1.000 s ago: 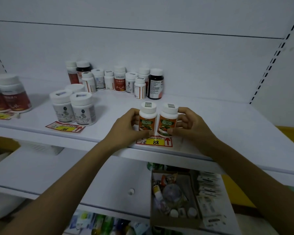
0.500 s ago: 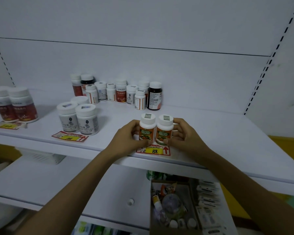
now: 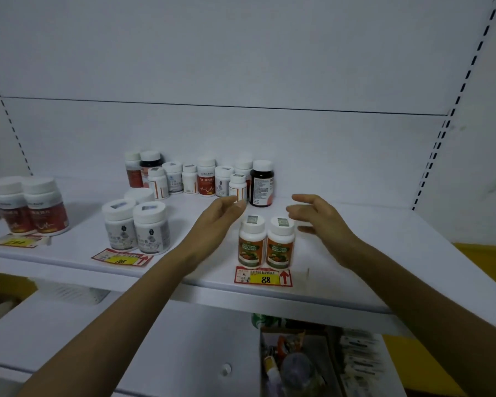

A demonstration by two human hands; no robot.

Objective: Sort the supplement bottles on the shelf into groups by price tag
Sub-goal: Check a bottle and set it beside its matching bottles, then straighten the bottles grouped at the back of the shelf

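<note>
I see my left hand (image 3: 221, 213) and right hand (image 3: 318, 216) spread and empty, flanking two touching white-capped bottles with orange labels (image 3: 265, 243). They stand upright just behind the red-and-yellow "88" price tag (image 3: 263, 277) near the white shelf's front edge (image 3: 312, 299).

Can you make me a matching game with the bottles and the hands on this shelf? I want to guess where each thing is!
Things:
1. two orange-label bottles
2. dark brown bottle
3. two red-label bottles
4. left hand

Places or states:
A. far left of the shelf
B. back row, right end
C. right behind the 88 price tag
D. open, holding nothing

Pairs: 1-C, 2-B, 3-A, 4-D
</note>
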